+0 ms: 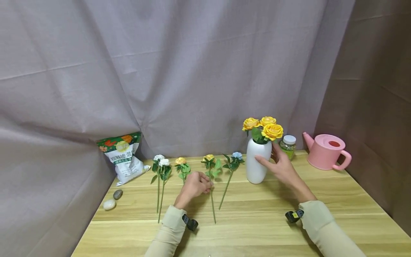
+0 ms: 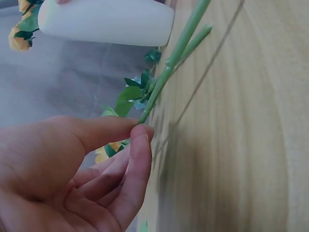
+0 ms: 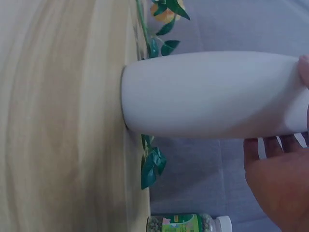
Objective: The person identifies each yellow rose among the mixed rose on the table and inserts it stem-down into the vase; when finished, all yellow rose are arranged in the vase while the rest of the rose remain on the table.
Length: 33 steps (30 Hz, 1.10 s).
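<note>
My left hand [image 1: 195, 185] pinches the green stem [image 2: 161, 82] of a small yellow flower [image 1: 209, 157] between thumb and fingertips, close over the wooden table. The stem's cut end points toward me. My right hand [image 1: 283, 170] holds the white vase [image 1: 257, 162] from its right side, thumb across the front and fingers behind it. Three large yellow roses [image 1: 267, 125] with green leaves stand in the vase. Its base rests upright on the table in the right wrist view. To the right of the held stem lies a blue flower [image 1: 237, 155]; an orange-yellow flower [image 1: 181, 161] lies left, partly hidden by my left hand.
Two white flowers [image 1: 164, 162] lie farther left. A printed bag [image 1: 125, 160] leans against the curtain, with a dark stone [image 1: 117, 194] and a white stone [image 1: 109, 204] in front. Behind my right hand stands a lidded jar [image 1: 288, 147], then a pink watering can [image 1: 324, 153].
</note>
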Each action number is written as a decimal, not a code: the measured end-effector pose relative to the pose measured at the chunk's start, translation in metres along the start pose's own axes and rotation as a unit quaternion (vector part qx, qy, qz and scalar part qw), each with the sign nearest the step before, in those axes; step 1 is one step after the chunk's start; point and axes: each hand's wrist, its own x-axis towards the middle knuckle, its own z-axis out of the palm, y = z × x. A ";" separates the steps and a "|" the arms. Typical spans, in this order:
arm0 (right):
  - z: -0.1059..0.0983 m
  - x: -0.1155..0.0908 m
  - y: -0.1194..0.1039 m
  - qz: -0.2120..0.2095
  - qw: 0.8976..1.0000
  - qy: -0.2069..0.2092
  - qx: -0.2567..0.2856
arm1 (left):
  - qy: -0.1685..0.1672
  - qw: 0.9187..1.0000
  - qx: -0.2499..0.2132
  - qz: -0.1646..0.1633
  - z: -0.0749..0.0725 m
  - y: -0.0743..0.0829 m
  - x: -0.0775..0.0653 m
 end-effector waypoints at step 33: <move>-0.007 0.001 0.004 0.003 0.996 -0.073 0.053 | 0.312 0.861 -0.176 0.360 -0.010 0.211 0.033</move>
